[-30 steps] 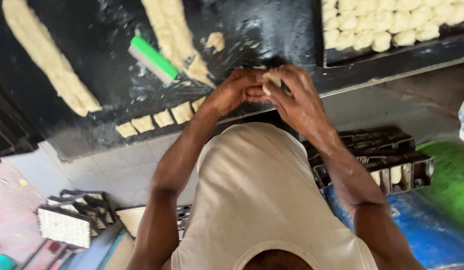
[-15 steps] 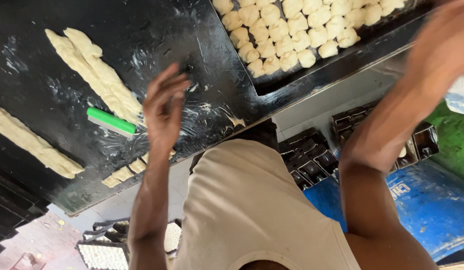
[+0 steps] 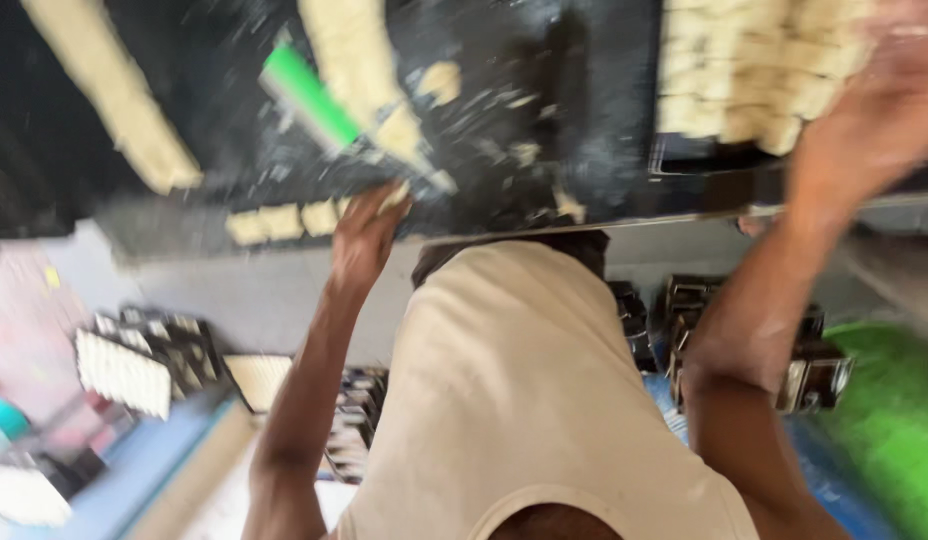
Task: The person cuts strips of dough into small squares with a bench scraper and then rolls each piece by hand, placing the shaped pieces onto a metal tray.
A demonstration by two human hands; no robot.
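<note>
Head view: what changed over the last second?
The hands came apart: a second ago they met over a bit of dough. Now the left hand is down by the cut dough pieces at the table's near edge, and the right hand has swung out by the tray of dough balls. The green-handled tool and dough strips stay put.

Bakery workroom, by look of it. Dark floured desk (image 3: 544, 150) as landmark: long dough strips (image 3: 359, 70) on it, cut dough squares (image 3: 279, 222) along near edge, tray of small dough pieces (image 3: 754, 80) at far right end. Stacked metal baking tins (image 3: 814, 370) on floor below desk.
</note>
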